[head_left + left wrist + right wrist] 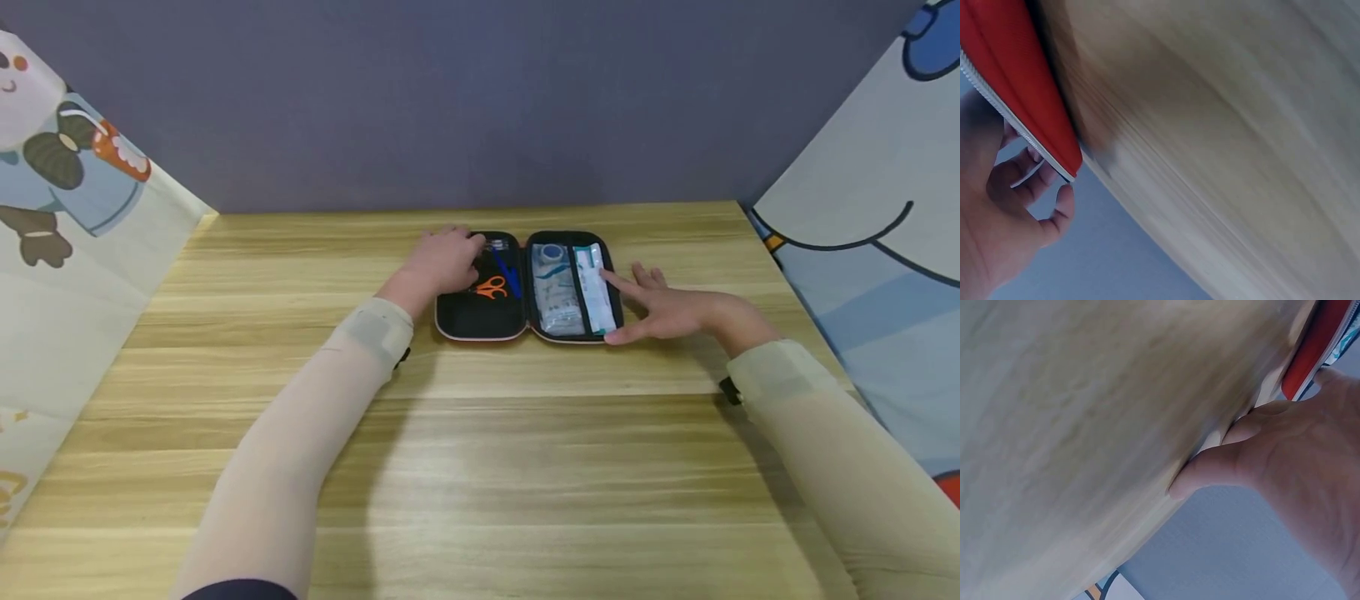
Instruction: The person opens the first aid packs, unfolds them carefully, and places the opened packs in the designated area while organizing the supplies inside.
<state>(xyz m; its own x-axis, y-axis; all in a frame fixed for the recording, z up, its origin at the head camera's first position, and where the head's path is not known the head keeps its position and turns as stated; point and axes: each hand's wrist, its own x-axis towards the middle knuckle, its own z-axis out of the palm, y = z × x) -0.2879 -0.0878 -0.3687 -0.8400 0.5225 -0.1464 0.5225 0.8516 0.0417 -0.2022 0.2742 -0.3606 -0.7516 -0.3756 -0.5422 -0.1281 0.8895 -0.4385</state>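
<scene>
A small zip case (482, 323), black inside and red outside, lies unfolded near the table's back edge. My left hand (444, 260) reaches over the left half with bent fingers; in the left wrist view, the case's zipped rim (1019, 128) hides part of them, so a hold cannot be made out. Orange-handled scissors (492, 287) and a blue strip-like item (508, 273) lie in that half. My right hand (663, 308) spreads its fingers at the right rim, touching the case beside a white and teal packet (596, 292). A clear bag (557, 293) sits left of that packet.
The case rests on a wood-grain table (480, 467). Behind it rises a grey-blue panel (480, 108). Cartoon-printed panels (90, 275) stand along the left and right sides.
</scene>
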